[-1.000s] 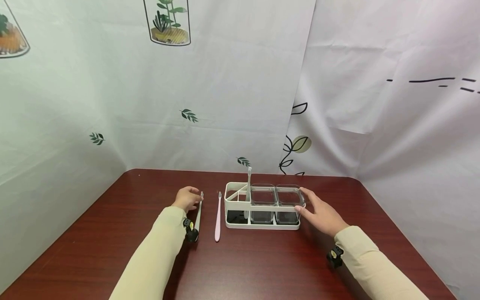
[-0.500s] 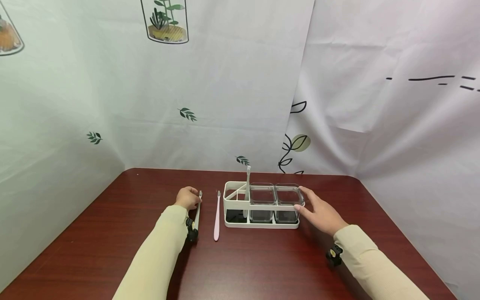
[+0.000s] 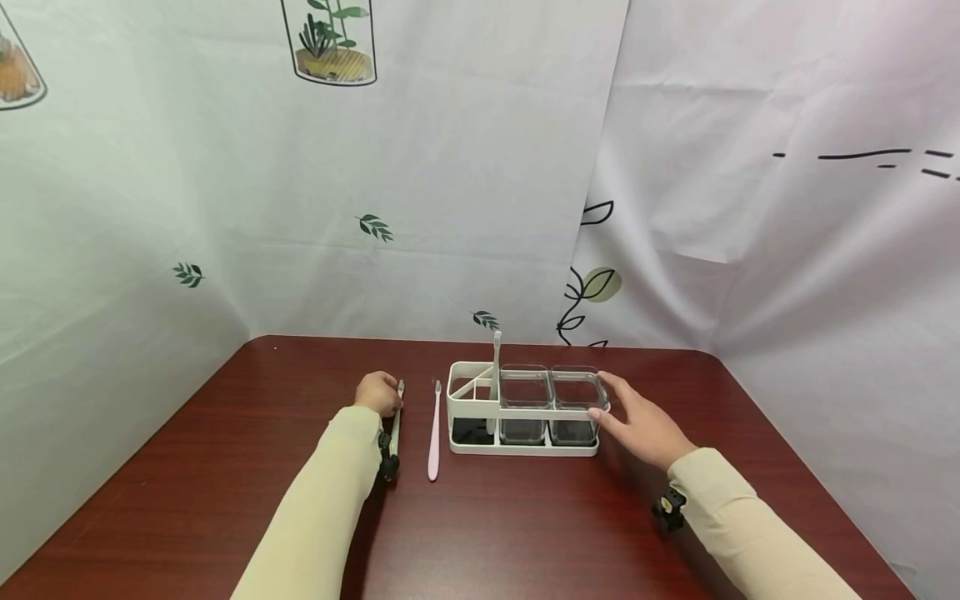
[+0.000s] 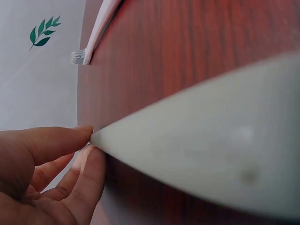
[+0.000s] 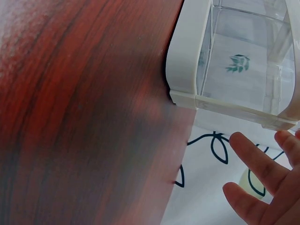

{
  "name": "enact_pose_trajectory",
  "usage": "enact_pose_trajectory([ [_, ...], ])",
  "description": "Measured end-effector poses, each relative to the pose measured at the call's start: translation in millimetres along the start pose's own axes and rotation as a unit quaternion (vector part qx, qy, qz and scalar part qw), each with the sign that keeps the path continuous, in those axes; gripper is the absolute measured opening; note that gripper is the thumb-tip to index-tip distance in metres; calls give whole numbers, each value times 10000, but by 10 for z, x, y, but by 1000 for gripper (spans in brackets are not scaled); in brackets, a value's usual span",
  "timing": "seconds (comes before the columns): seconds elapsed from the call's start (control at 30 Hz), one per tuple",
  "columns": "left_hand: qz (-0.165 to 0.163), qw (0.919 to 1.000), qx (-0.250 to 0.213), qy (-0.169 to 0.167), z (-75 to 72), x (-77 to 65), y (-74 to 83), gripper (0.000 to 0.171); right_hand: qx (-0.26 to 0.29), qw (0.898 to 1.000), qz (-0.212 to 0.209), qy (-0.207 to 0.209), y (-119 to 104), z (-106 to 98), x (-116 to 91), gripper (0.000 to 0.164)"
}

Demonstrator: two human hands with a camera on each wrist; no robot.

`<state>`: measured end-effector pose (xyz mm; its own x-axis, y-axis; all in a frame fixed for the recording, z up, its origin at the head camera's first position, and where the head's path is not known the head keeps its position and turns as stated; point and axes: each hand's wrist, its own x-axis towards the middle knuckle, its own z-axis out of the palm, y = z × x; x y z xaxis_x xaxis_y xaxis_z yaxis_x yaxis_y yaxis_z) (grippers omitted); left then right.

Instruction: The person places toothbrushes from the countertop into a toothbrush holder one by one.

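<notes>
As your left hand curls closer round the white brush than a second ago, its thumb and forefinger come together on the narrow neck, and in the left wrist view you see the brush pinched there. It appears to lie on the table, left of the pink brush, so your hold on it seems only just made. The pink brush lies where it was, untouched. Further right, your rack stays in place, with a standing brush just left of the two clear cups. Your right hand also keeps its position at the rack's right end, fingers spread and fairly straight, thumb by the front corner, forefinger by the back one; probably it steadies the rack.

Some parts you cannot see well. The white brush's lower handle is behind your black wrist device in the head view and blurred in the left wrist view, where your fingertips hide its bristles. In the right wrist view, your thumb is out of frame and the forefinger is cut by the edge, so I cannot tell how firmly that hand presses.
</notes>
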<state>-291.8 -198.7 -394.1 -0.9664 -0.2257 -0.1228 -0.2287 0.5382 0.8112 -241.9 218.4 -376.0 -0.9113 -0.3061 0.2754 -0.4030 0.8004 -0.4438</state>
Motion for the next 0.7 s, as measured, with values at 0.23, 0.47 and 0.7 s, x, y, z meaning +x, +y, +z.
enact_pose_trajectory([
  [0.23, 46, 9996, 261, 47, 18, -29, 49, 33, -8, 10000, 30, -27, -8, -11, -1, 74],
  [0.47, 55, 9990, 421, 137, 2, -78, 89, 30, -15, 10000, 50, -66, -33, -22, -8, 74],
  [0.7, -23, 9991, 387, 147, -16, -142, 126, 30, -29, 9999, 83, -73, -33, -29, -9, 74],
])
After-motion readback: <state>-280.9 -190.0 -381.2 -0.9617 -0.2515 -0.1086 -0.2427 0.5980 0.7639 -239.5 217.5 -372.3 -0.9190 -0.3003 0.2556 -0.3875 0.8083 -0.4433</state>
